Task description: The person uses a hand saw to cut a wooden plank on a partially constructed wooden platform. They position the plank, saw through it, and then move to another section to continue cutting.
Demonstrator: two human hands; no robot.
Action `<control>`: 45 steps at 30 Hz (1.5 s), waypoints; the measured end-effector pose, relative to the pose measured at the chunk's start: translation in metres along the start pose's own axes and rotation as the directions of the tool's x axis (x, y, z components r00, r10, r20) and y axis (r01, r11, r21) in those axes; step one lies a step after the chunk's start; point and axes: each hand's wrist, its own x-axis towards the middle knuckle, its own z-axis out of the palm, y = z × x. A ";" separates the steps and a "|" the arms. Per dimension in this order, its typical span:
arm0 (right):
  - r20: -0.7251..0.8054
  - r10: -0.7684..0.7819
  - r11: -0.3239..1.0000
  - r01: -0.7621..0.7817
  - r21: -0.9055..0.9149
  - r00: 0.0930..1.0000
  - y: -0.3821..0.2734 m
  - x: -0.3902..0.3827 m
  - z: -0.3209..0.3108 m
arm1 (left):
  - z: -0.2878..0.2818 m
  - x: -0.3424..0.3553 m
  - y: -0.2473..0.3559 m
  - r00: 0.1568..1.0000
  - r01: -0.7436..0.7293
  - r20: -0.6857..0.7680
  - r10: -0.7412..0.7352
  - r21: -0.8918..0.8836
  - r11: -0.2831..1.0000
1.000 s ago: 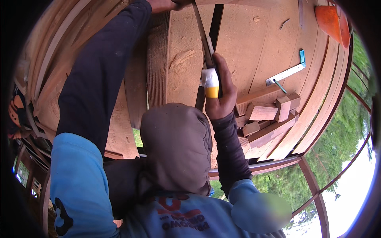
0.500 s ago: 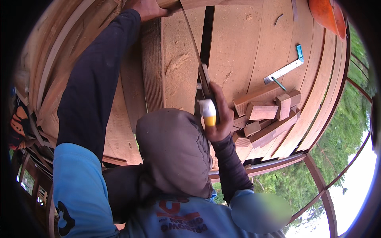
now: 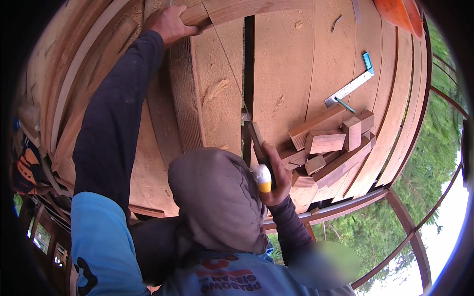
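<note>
At the top left, my left hand (image 3: 170, 24) grips the end of a curved wooden board (image 3: 266, 7), its fingers wrapped round the wood. My right hand (image 3: 280, 180) is closed round the handle of a handsaw (image 3: 257, 140), right of my bent knee. The saw's thin blade, seen almost edge-on, runs up and leftward to the board close beside my left hand. A white and yellow piece (image 3: 262, 178) shows at the handle by my right hand; I cannot make out what it is. Beneath the blade lies a plank (image 3: 217, 128) strewn with sawdust.
Right of the saw lies a pile of wood offcuts (image 3: 326, 141). Beyond them are a try square (image 3: 350, 90) with a blue handle, a green pencil (image 3: 344, 104) and an orange helmet-like object (image 3: 402, 17). Gaps run between planks. A grey-brown knee (image 3: 215, 197) fills the lower middle.
My right hand has drawn the saw back toward me, down the picture. My left hand keeps its grip on the board; both appear slightly lower as the view has shifted.
</note>
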 end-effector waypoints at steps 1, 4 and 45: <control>-0.010 0.043 0.999 -0.043 -0.005 0.999 0.000 -0.020 -0.005 | 0.000 -0.001 0.002 1.000 -0.007 0.009 0.007 0.018 1.000; -0.032 -0.006 1.000 0.006 0.018 0.999 0.013 0.030 0.013 | 0.011 -0.004 -0.001 1.000 0.001 -0.010 0.000 0.085 0.996; -0.070 -0.028 0.999 0.025 -0.044 0.997 0.011 0.001 0.011 | -0.023 -0.030 0.042 0.998 0.052 -0.036 -0.050 0.041 0.998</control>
